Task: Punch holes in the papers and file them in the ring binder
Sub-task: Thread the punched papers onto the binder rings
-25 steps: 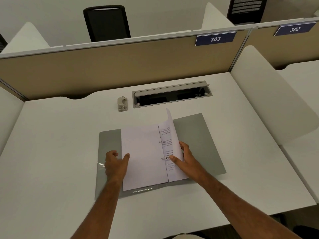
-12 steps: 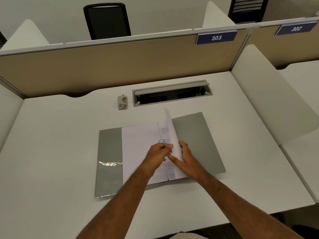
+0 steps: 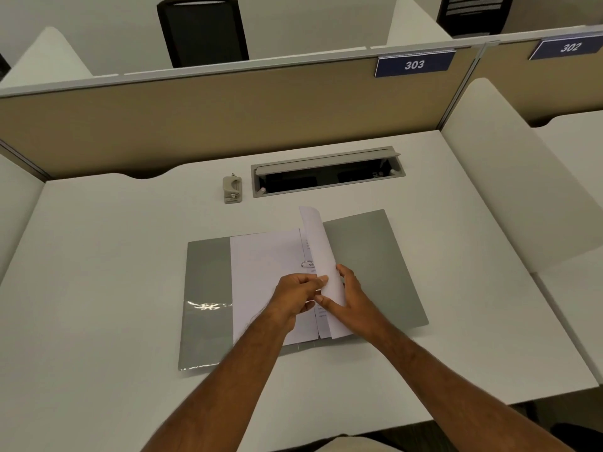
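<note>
Now, sheet: stands on edge, long axis toward frame top.
Hands: left hand and right hand fingers pinch it.
Ring binder: open flat, bare desk around.

You've only got two things you can actually read here. The blue tag on top of the beige partition right across from you says "303" in white. The second blue tag on the next partition over to your right says "302". There's also some printed text on the sheet in the binder, peeking out near your hands, but it's way too small and blurry to make out.
</note>
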The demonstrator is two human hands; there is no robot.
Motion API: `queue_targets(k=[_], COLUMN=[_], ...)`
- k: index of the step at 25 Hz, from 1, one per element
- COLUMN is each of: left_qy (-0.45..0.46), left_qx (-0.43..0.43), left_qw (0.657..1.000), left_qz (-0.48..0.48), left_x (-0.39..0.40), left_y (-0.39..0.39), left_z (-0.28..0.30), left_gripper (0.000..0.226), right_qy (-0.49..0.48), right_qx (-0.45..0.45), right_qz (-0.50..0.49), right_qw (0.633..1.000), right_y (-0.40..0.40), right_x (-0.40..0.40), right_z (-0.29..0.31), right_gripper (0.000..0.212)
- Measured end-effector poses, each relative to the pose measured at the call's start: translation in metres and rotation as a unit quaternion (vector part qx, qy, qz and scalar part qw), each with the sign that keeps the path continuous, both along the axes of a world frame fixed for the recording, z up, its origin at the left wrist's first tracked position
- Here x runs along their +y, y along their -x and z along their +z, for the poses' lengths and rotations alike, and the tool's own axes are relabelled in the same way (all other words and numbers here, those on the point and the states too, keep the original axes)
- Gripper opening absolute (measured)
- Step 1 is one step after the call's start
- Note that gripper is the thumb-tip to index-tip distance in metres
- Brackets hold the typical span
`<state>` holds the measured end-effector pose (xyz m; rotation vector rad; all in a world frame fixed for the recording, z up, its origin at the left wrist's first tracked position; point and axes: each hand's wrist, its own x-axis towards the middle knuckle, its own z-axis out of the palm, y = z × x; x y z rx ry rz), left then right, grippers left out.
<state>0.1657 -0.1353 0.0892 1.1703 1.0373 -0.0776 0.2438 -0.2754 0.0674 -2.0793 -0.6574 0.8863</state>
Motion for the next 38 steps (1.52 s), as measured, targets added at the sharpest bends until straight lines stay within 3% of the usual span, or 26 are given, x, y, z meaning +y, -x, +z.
queue_targets(k=[6, 10, 17, 23, 32, 38], left_qy=[-0.013, -0.067, -0.157, -0.178, -0.185, -0.184], left_qx=[-0.004, -0.005, 0.018, 0.024, 0.051, 0.077], left_qw=[1.000, 0.998, 0.986, 0.984, 0.981, 0.978], left_qz=[-0.005, -0.013, -0.050, -0.012, 0.029, 0.055], left_x=[0.003, 0.007, 0.027, 0.055, 0.087, 0.102], left_y=[0.000, -0.001, 0.010, 0.037, 0.083, 0.098], left_z=[0.000, 0.001, 0.003, 0.002, -0.019, -0.032], left_gripper=[0.025, 0.044, 0.055, 0.043, 0.053, 0.045], right_qy=[0.001, -0.008, -0.003, -0.020, -0.040, -0.048], right_qx=[-0.016, -0.005, 0.015, 0.039, 0.083, 0.101], right_qz=[-0.005, -0.014, -0.041, -0.043, -0.059, -0.066], right_qw=[1.000, 1.000, 0.999, 0.998, 0.994, 0.992], right_y=[0.003, -0.001, -0.011, -0.013, -0.022, -0.026], right_x=[0.003, 0.001, 0.000, 0.004, 0.002, 0.001], right_z=[-0.003, -0.007, -0.008, 0.002, -0.001, 0.002], right_gripper=[0.094, 0.093, 0.090, 0.083, 0.078, 0.076])
